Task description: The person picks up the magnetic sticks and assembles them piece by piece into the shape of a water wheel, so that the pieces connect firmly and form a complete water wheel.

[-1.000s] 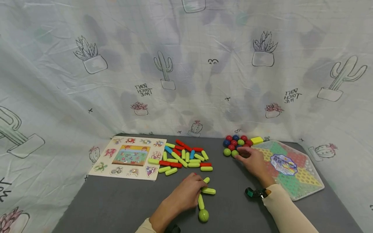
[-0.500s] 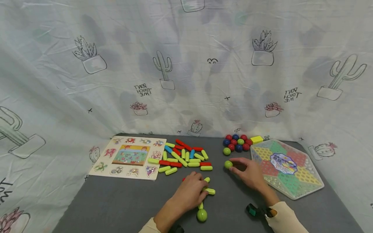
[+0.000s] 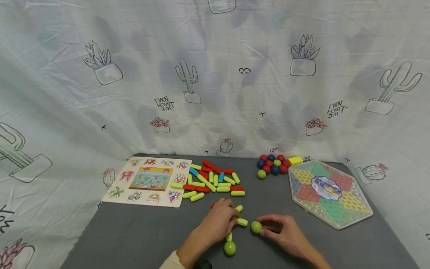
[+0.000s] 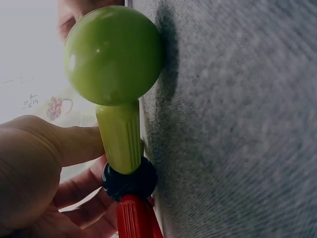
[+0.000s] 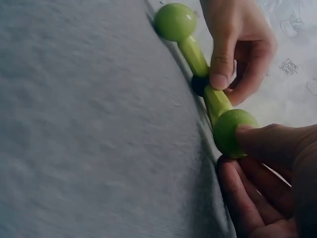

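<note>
A dark blue hub ball (image 4: 130, 181) lies near the table's front edge in the grip of the left hand (image 3: 219, 219), fingers bent round it and thumb on a rod. Judging by how pieces lie, the model is partly built: at six o'clock from the hub, a green rod (image 4: 119, 136) already carries a green end ball (image 3: 230, 248). Green rods at three o'clock (image 3: 242, 222) and one o'clock (image 3: 239, 208) and a red rod (image 4: 133, 218) around ten o'clock show no ball in the head view. The right hand (image 3: 285, 232) pinches another green ball (image 3: 256, 227) just beyond the three-o'clock rod's tip; that joint seems not yet made. Spare rods (image 3: 196, 188) lie loose toward eleven o'clock, and spare balls (image 3: 269, 163) sit clustered toward one o'clock, all apparently unused.
</note>
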The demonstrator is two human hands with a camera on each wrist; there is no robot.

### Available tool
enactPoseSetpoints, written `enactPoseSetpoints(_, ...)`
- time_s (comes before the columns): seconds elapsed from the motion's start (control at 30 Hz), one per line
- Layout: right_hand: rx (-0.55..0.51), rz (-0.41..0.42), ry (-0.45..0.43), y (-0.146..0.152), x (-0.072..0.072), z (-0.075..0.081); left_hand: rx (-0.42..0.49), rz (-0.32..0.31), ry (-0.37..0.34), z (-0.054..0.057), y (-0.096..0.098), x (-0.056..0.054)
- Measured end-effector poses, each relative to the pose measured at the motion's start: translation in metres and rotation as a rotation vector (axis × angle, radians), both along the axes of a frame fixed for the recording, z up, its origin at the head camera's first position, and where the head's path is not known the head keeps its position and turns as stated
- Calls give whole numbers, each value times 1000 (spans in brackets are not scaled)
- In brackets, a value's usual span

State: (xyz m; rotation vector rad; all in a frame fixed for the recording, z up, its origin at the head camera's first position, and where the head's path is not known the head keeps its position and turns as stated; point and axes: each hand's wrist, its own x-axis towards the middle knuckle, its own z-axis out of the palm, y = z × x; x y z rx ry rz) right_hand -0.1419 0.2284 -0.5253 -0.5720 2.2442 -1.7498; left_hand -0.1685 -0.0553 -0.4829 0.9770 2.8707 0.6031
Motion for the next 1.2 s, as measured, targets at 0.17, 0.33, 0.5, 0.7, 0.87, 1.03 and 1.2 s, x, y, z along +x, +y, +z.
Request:
enactPoseSetpoints(0.17, -12, -4, 22, -7, 4, -5, 32, -3, -23, 0, -4, 0)
enactPoseSetpoints(0.33, 12, -8, 67, -14, 5, -5, 40, -16, -39, 0, -5, 0)
enactPoseSetpoints(0.5, 42, -28, 122, -17, 5, -7, 20, -3, -13, 3, -8, 0)
enactPoseSetpoints(0.7, 83, 4, 160, -13, -3, -4, -26, 81, 32, 7, -10, -1)
enactPoseSetpoints(0.87, 68, -40, 225, 5, -37, 15, -38, 74, 8, 8, -11, -2)
enactPoseSetpoints(1.03, 63, -170, 275, 26, -81, 29, -23, 50, -4, 7, -13, -2)
enactPoseSetpoints(1.2, 79, -247, 268, 38, -113, 29, -4, 27, -21, 6, -14, -2)
